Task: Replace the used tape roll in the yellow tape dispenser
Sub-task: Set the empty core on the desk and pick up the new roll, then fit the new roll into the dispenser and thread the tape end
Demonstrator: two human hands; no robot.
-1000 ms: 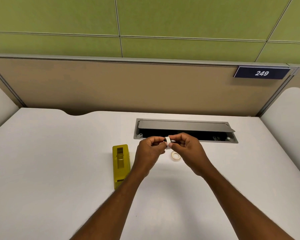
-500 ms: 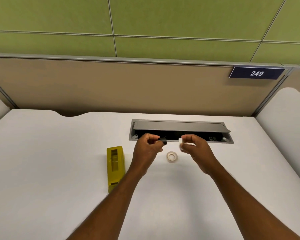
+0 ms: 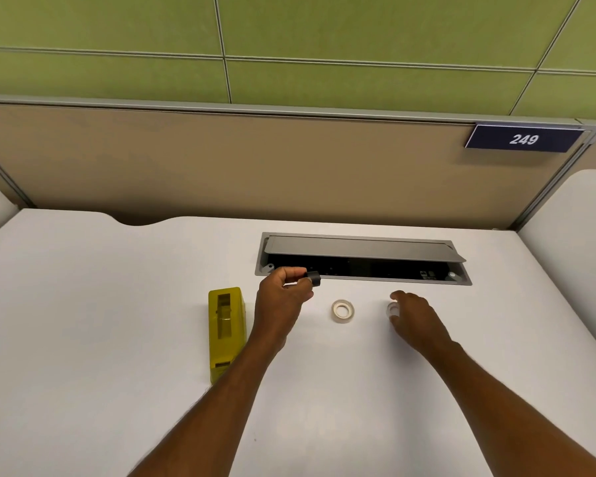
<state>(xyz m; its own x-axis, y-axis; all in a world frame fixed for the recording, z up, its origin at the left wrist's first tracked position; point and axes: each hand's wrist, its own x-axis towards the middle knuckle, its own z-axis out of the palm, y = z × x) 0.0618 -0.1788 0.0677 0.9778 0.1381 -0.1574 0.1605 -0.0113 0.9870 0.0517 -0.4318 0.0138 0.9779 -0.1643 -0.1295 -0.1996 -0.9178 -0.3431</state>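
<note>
The yellow tape dispenser (image 3: pixel 226 330) lies on the white desk (image 3: pixel 83 339), its roll slot bare. Just to its right, my left hand (image 3: pixel 283 297) pinches a small black spindle hub (image 3: pixel 313 277) above the desk. A fresh tape roll (image 3: pixel 342 310) lies flat between my hands. To the right, my right hand (image 3: pixel 415 316) is low over the desk with a small white used roll (image 3: pixel 392 309) at its fingertips; whether the fingers still grip it is unclear.
A grey cable tray (image 3: pixel 362 258) with its lid half open is set into the desk behind my hands. A beige partition with a "249" sign (image 3: pixel 523 139) rises at the back. Rounded white side panels flank the desk.
My hands pulled apart: the left kept the black hub, the right carried the white used roll rightward and down to the desk.
</note>
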